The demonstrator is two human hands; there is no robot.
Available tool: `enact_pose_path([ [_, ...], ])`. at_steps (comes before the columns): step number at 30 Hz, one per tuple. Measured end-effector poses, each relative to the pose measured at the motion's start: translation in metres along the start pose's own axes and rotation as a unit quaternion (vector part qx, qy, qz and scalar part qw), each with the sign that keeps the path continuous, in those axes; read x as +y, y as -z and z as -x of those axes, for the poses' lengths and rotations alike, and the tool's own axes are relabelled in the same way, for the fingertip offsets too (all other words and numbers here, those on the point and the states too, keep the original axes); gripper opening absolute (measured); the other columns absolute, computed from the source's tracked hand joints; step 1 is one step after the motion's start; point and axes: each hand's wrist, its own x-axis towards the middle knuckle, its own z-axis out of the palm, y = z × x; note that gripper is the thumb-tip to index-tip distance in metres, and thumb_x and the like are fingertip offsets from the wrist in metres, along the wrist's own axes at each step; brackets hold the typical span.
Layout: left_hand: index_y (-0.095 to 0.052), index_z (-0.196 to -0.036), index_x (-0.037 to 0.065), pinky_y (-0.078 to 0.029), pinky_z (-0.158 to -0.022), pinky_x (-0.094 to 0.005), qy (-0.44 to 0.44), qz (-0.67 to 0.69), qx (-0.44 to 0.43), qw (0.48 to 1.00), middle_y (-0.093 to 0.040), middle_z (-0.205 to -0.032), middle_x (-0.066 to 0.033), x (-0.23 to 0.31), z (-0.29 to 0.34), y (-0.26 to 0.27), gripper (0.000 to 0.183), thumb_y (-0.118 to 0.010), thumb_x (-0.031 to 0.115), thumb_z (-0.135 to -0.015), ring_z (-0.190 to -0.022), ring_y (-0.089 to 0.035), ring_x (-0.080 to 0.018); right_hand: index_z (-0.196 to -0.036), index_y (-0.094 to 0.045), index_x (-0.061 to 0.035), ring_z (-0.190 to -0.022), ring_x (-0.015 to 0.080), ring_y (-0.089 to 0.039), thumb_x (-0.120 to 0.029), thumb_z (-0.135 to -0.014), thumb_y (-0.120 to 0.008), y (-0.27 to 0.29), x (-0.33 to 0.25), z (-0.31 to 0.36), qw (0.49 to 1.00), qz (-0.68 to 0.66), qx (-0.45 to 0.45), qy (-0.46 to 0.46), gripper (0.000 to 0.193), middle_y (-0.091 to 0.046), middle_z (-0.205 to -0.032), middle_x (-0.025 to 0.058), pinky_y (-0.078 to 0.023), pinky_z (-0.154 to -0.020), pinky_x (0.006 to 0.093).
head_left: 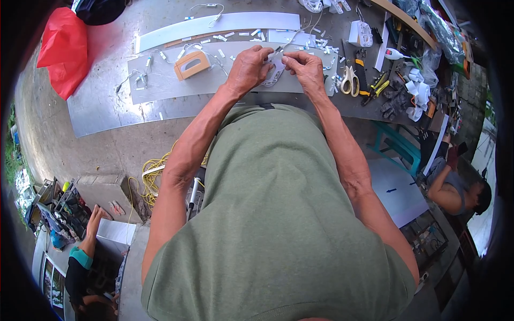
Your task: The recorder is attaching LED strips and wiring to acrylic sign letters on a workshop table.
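Note:
Close together over a grey sheet (pixel 155 88) on the metal table, my two hands work at a small translucent white plastic piece (pixel 276 74). Its lower end rests near the sheet's front edge. My left hand (pixel 248 70) pinches its left side near the top, where a thin wire (pixel 290 40) runs up and away. Fingertips of my right hand (pixel 306 69) are pinched together at the upper right of the piece; what is between them is too small to make out. A tan block (pixel 180 68) with an oval opening stands left of my hands, with small wired white modules (pixel 143 77) around it.
Scissors (pixel 350 81), yellow-black pliers (pixel 381 85) and a white squeeze bottle (pixel 395 54) lie at right. A long white strip (pixel 225 22) crosses the back. A red bag (pixel 61 51) is far left. A person (pixel 455 190) sits at right; another (pixel 85 267) is at lower left.

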Motion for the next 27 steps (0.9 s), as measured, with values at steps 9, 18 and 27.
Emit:
enact_pose_path([
  [9, -0.068, -0.112, -0.001, -0.057, -0.066, -0.0359, 0.177, 0.030, 0.021, 0.984, -0.070, -0.077, -0.0153, 0.016, 0.011, -0.014, 0.039, -0.074, 0.009, -0.075, -0.067, -0.070, -0.0252, -0.099, -0.077, -0.0008, -0.069, 0.0078, -0.063, -0.013, -0.088, -0.076, -0.001, -0.002, 0.010, 0.999, 0.007, 0.013, -0.034, 0.017, -0.073, -0.080, 0.0028, -0.048, -0.060, 0.0228],
  [18, -0.066, -0.108, 0.000, -0.057, -0.064, -0.0332, 0.148, 0.054, 0.072, 0.985, -0.067, -0.080, -0.0120, 0.016, 0.019, -0.015, 0.033, -0.074, 0.007, -0.077, -0.067, -0.068, -0.0200, -0.095, -0.078, -0.0012, -0.073, 0.0139, -0.070, -0.016, -0.084, -0.077, -0.009, 0.003, 0.007, 0.989, 0.148, 0.010, -0.010, 0.019, -0.076, -0.083, 0.0091, -0.055, -0.071, 0.0287],
  [27, -0.068, -0.110, 0.005, -0.055, -0.062, -0.0294, 0.130, 0.079, 0.063, 0.986, -0.064, -0.082, -0.0091, 0.015, 0.023, -0.013, 0.032, -0.076, 0.005, -0.079, -0.065, -0.065, -0.0158, -0.094, -0.079, -0.0030, -0.075, 0.0195, -0.073, -0.023, -0.081, -0.075, -0.011, -0.001, 0.005, 0.979, 0.204, 0.011, -0.003, 0.024, -0.077, -0.085, 0.0117, -0.057, -0.075, 0.0324],
])
